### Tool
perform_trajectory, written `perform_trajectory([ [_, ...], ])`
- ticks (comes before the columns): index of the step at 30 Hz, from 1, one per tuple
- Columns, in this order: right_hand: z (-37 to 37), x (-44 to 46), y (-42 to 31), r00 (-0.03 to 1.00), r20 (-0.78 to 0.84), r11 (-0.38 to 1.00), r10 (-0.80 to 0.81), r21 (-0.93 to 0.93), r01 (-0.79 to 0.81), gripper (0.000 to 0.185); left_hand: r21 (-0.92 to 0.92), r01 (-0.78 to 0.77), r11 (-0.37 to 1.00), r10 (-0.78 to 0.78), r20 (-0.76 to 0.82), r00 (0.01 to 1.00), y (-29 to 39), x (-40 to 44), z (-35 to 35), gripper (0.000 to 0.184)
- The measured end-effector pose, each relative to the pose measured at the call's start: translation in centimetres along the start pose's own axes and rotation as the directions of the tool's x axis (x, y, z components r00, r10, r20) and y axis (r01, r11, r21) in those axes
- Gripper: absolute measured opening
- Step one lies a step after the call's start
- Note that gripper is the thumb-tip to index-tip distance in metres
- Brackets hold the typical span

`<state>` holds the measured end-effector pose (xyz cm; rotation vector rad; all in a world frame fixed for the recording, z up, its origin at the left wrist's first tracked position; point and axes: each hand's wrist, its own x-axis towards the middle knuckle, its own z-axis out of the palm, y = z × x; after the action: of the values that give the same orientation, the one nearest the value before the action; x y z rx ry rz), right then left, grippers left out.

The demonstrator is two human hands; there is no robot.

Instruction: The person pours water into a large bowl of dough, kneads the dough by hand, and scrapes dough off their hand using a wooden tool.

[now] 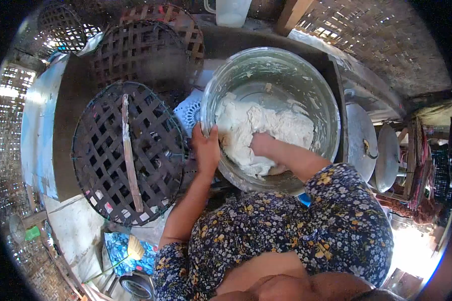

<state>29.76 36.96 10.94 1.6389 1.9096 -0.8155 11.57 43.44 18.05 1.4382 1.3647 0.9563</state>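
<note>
A large round metal basin point(331, 145) stands in front of me, its inner wall smeared with white dough. A lumpy mass of white dough point(286, 123) covers much of its bottom. My left hand point(206, 153) is closed on the near left part of the rim, with the thumb at the rim's edge. My right hand point(262, 145) is pushed down into the middle of the dough, which hides its fingers.
Left of the basin lies a dark woven lattice tray point(158, 135) with a wooden strip across it. More lattice baskets point(140, 55) stand behind. A translucent pitcher point(232, 12) is at the back. Round metal lids point(386, 158) stand at the right, by a woven wall point(366, 40).
</note>
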Motion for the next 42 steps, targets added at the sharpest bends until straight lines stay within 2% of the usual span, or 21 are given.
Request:
perform_trajectory([
  [3,-3.3,-2.2,0.6,0.971,0.080,0.973,-0.225,0.075,0.219,0.025,0.075,0.012,0.997,-0.006,-0.081,0.997,-1.4,0.2,0.5,0.041],
  [5,-6.0,-5.3,2.6,0.854,-0.205,0.797,-0.479,0.307,0.521,0.034,0.103,0.048,0.994,-0.044,-0.038,0.998,-1.0,0.3,0.1,0.043],
  [7,-12.4,-10.1,4.1,0.969,-0.232,0.797,-0.083,0.568,0.205,0.039,0.080,0.066,0.995,-0.065,-0.017,0.998,-1.1,0.2,0.3,0.043],
  [9,-10.6,-6.9,10.2,0.930,-0.184,0.574,0.317,0.818,-0.034,0.035,0.016,0.044,0.999,-0.044,-0.010,0.999,-1.4,0.1,0.5,0.041],
  [11,-6.1,-1.8,15.0,0.803,-0.158,0.199,0.574,0.979,0.050,0.031,-0.022,0.041,0.999,-0.041,0.012,0.999,-1.2,-0.3,0.5,0.038],
  [12,-5.2,0.9,16.6,0.730,-0.108,0.011,0.675,0.991,0.136,0.029,-0.028,0.046,0.999,-0.045,0.023,0.999,-0.4,-0.3,0.2,0.036],
  [15,-6.3,8.8,15.8,0.923,-0.149,-0.349,0.355,0.895,0.279,0.025,-0.023,0.090,0.996,-0.090,0.005,0.996,0.7,0.1,0.2,0.037],
  [17,-8.2,11.9,10.6,0.984,-0.096,-0.200,0.150,0.972,0.125,0.025,0.006,0.106,0.994,-0.106,0.026,0.994,0.1,0.1,0.2,0.040],
  [19,-8.3,13.9,9.2,0.998,0.033,0.030,0.056,0.999,-0.034,0.027,0.003,0.090,0.996,-0.090,0.003,0.996,0.8,0.0,0.0,0.038],
  [21,-9.3,12.8,7.2,0.994,0.098,0.167,-0.040,0.982,-0.090,0.031,-0.069,0.079,0.995,-0.080,-0.014,0.997,1.1,-0.2,0.4,0.037],
  [23,-11.2,9.6,4.2,0.982,0.101,0.198,-0.162,0.978,-0.068,0.034,-0.021,0.077,0.997,-0.077,-0.014,0.997,0.0,0.2,0.6,0.037],
  [26,-10.1,9.7,1.6,0.927,0.258,0.268,-0.272,0.946,-0.184,0.037,0.005,0.116,0.993,-0.116,0.015,0.993,0.7,0.5,0.1,0.038],
  [27,-9.2,9.3,1.2,0.923,0.233,0.421,-0.308,0.903,-0.088,0.040,0.006,0.140,0.990,-0.140,0.027,0.990,1.3,0.2,0.0,0.039],
  [29,-8.3,8.0,-0.3,0.901,0.203,0.670,-0.384,0.733,0.120,0.048,0.053,0.005,0.999,-0.002,-0.055,0.998,0.5,-0.1,0.2,0.040],
  [30,-8.3,6.1,-0.3,0.879,0.177,0.768,-0.443,0.580,0.270,0.049,0.081,-0.058,0.995,0.065,-0.086,0.994,-0.3,-0.1,0.5,0.041],
  [31,-9.7,1.9,-1.0,0.848,0.172,0.821,-0.501,0.403,0.404,0.051,0.028,-0.019,0.999,0.020,-0.046,0.999,-1.2,0.4,0.6,0.042],
  [33,-9.2,-5.4,-0.9,0.735,-0.165,0.712,-0.658,0.180,0.678,0.049,-0.021,0.030,0.999,-0.031,-0.040,0.999,-0.7,0.3,0.5,0.040],
  [35,-8.3,-12.2,-0.5,0.672,-0.312,0.732,-0.671,-0.139,0.667,0.052,-0.019,0.082,0.996,-0.082,0.007,0.997,1.5,0.2,-0.3,0.040],
  [38,-5.9,-16.0,0.3,0.874,-0.256,0.910,-0.414,-0.125,0.395,0.053,0.111,-0.139,0.984,0.153,-0.125,0.980,-1.0,0.0,0.7,0.040],
  [39,-3.8,-15.2,1.0,0.875,-0.322,0.931,-0.360,-0.176,0.319,0.052,-0.075,0.053,0.996,-0.054,-0.007,0.999,-0.4,0.0,0.5,0.040],
  [42,-0.8,-10.3,2.6,0.946,-0.187,0.964,-0.267,-0.068,0.259,0.052,-0.124,0.017,0.992,-0.014,0.020,1.000,-0.4,-0.2,0.3,0.039],
])
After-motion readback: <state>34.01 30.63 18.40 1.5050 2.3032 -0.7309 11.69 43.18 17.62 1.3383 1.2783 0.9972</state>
